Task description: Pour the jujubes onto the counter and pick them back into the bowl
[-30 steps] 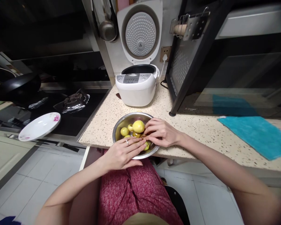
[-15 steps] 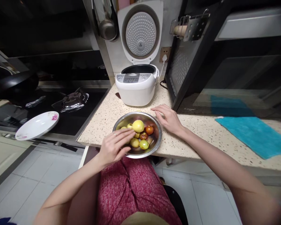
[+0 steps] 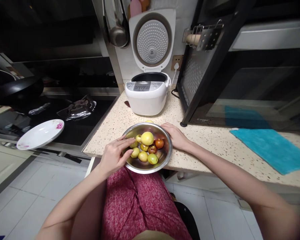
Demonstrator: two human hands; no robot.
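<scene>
A shiny metal bowl (image 3: 150, 171) sits at the counter's front edge. Several small round fruits lie in it, green, yellow and red-brown, like fresh jujubes. The largest is a yellow fruit (image 3: 147, 138) at the far side. My left hand (image 3: 112, 155) is at the left rim, fingers stretched out over it beside the fruits and holding none of them. My right hand (image 3: 176, 136) rests against the bowl's right far side; its fingertips are partly hidden behind the rim. Part of something yellow (image 3: 149, 121) shows just behind the bowl.
Behind the bowl stands a white rice cooker (image 3: 147, 101) with its lid raised. A black oven (image 3: 240, 83) and a turquoise cloth (image 3: 272, 146) are at the right. On the left, a white floral plate (image 3: 40, 134) overhangs the stove's front edge near a wok (image 3: 17, 90).
My right hand has come down from beside the bowl onto its rim. My left hand has drawn back leftward from over the fruits to the left rim.
</scene>
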